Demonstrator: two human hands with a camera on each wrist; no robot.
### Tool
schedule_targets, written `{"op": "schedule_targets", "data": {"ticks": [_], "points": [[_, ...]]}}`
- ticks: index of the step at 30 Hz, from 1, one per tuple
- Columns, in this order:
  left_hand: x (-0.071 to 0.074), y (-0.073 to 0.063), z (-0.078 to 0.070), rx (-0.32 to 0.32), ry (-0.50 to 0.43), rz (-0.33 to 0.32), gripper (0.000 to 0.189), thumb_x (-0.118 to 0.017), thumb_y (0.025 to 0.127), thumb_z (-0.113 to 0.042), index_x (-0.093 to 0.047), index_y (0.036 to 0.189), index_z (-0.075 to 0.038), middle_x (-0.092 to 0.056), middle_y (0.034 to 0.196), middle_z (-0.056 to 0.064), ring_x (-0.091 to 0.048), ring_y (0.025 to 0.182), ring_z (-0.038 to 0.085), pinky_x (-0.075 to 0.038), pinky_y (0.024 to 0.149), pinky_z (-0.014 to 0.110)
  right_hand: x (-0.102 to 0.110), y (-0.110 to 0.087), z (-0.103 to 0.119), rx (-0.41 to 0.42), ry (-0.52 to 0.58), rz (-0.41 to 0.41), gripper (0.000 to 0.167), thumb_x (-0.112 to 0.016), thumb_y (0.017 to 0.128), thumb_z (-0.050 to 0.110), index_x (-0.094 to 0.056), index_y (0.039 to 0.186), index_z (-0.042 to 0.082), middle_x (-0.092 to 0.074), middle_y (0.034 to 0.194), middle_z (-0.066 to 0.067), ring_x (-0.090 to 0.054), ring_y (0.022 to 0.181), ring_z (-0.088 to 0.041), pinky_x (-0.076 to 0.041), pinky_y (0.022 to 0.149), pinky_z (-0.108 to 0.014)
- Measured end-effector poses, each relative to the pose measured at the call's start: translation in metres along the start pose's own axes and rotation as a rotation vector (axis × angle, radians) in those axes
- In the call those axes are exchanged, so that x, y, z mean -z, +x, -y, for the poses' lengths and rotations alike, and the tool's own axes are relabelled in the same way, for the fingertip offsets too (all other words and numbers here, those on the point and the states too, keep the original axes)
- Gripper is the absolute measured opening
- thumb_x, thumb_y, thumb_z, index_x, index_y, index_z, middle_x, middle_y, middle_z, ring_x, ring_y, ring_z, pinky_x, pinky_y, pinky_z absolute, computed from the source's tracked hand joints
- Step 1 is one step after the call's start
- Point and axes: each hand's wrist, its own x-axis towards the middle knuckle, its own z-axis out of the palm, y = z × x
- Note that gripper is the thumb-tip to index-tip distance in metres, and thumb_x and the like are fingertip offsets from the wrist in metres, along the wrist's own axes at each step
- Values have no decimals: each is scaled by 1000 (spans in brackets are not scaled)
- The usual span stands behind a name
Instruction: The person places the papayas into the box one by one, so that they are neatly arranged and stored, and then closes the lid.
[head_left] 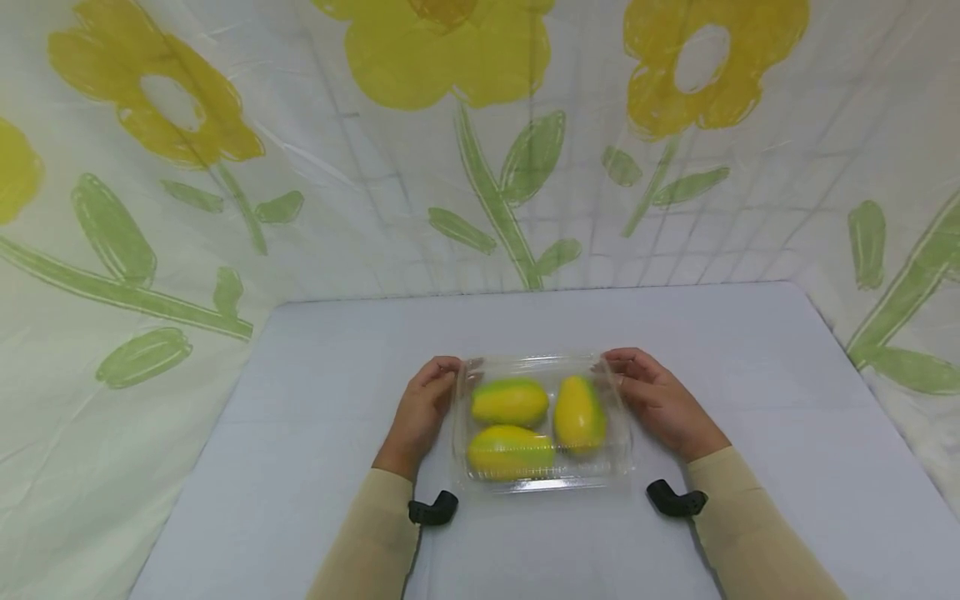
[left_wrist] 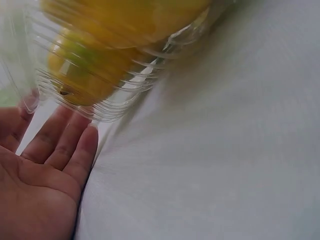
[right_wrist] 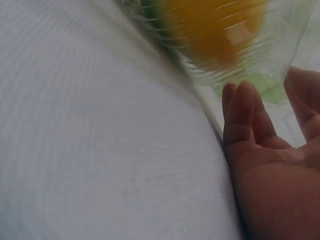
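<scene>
A clear plastic clamshell container (head_left: 551, 481) lies lid up on the table, holding three yellow-green fruits that look like mangoes. Two of them, an upper mango (head_left: 510, 402) and a lower mango (head_left: 510, 452), lie sideways at left; the third mango (head_left: 579, 414) points away at right. My left hand (head_left: 422, 408) holds the far left corner, thumb at the rim and fingers (left_wrist: 82, 147) against the ribbed side. At the far right corner my right hand (head_left: 663, 404) holds the rim likewise, its fingers (right_wrist: 240, 112) under the edge beside the ribbed wall.
A white cloth covers the table (head_left: 315, 400). Behind it hangs a pale curtain (head_left: 360, 225) printed with yellow flowers and green leaves, which also runs along both sides. Each beige sleeve carries a black wrist mount, one left mount (head_left: 435, 508) and one right mount (head_left: 675, 500).
</scene>
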Motion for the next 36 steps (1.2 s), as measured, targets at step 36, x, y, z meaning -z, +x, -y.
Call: {"op": "schedule_targets", "data": {"ticks": [36], "points": [[-1,-73,-21,103,246,152,81,-64,93,-12,-30,166,-4,-41,165,23,-49,145,43,-46,116,51,-9,-67,32,-147,-191,154,70,-68,101,14,-36,161,-3,-51,148,-23,-59,123,-35,-60,88,-39]]}}
